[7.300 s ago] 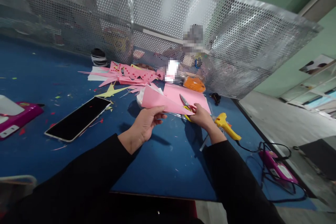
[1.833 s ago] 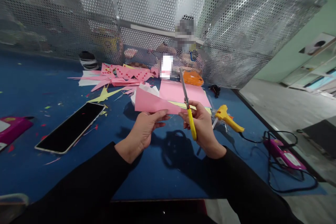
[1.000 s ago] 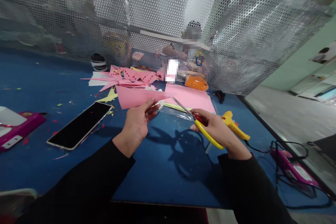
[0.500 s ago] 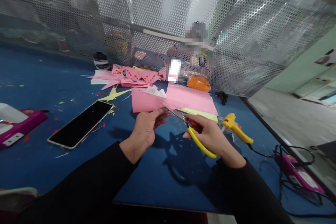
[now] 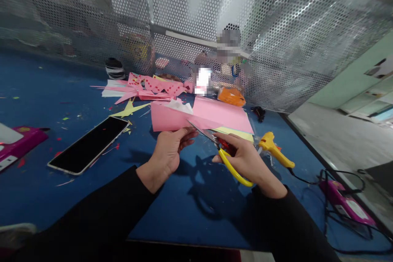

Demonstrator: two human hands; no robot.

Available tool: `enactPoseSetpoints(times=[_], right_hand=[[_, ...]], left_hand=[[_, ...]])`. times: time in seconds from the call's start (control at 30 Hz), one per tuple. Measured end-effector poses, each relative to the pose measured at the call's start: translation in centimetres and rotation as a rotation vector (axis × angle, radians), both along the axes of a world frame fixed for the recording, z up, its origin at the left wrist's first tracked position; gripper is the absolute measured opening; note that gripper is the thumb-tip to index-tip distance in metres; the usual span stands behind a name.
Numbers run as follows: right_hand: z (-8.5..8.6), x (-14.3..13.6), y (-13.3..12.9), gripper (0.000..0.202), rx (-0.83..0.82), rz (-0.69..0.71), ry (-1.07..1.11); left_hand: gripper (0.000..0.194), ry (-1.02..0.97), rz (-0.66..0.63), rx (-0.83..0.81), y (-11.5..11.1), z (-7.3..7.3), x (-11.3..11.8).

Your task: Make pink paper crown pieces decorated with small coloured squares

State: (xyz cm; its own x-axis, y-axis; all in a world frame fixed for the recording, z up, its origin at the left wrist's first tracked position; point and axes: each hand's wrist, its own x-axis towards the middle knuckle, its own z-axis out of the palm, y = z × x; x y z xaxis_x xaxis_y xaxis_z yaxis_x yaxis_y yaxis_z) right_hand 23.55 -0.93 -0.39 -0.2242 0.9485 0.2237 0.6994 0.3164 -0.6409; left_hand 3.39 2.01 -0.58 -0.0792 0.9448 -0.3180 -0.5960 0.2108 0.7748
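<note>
Head view, with the clock face centred between the hands and twelve pointing away from the person: the left hand keeps its thumb and fingers narrow, pinching the lower edge of a pink paper piece, which spreads from eleven o'clock towards twelve. The right hand, at three, has its fingers curled around the scissors, whose yellow handle faces the viewer. Their blades point to ten, the tip against the paper near the left fingertips; how far the blades part, I cannot tell.

A pink sheet lies at one o'clock on the blue table, over a yellow sheet. Beyond it sits an orange packet. Pink cutouts lie at eleven, a phone at nine, a yellow glue gun at three.
</note>
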Motion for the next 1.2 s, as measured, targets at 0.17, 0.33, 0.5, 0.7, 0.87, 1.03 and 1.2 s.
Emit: enactPoseSetpoints(times=[0.17, 0.33, 0.5, 0.7, 0.87, 1.03, 1.2], right_hand=[[0.12, 0.13, -0.05, 0.06, -0.016, 0.02, 0.048], [0.11, 0.17, -0.11, 0.056, -0.038, 0.019, 0.08], [0.12, 0.21, -0.11, 0.059, -0.041, 0.031, 0.082], [0.1, 0.25, -0.16, 0.054, -0.016, 0.051, 0.043], [0.33, 0.18, -0.25, 0.055, -0.012, 0.062, 0.023], [0.59, 0.16, -0.4, 0.059, -0.013, 0.07, 0.009], [0.51, 0.16, -0.49, 0.058, -0.011, 0.077, 0.001]], left_hand=[[0.009, 0.037, -0.002, 0.025, -0.02, 0.21, -0.03], [0.008, 0.05, -0.006, 0.048, 0.05, 0.02, -0.09], [0.005, 0.058, -0.016, 0.059, 0.08, 0.01, -0.16], [0.01, 0.082, -0.029, 0.077, -0.01, 0.21, -0.38], [0.013, 0.117, -0.029, 0.092, 0.15, 0.32, -0.49], [0.021, 0.112, -0.036, 0.104, 0.26, 0.49, -0.77], [0.026, 0.101, -0.057, 0.103, 0.34, 0.61, -0.96]])
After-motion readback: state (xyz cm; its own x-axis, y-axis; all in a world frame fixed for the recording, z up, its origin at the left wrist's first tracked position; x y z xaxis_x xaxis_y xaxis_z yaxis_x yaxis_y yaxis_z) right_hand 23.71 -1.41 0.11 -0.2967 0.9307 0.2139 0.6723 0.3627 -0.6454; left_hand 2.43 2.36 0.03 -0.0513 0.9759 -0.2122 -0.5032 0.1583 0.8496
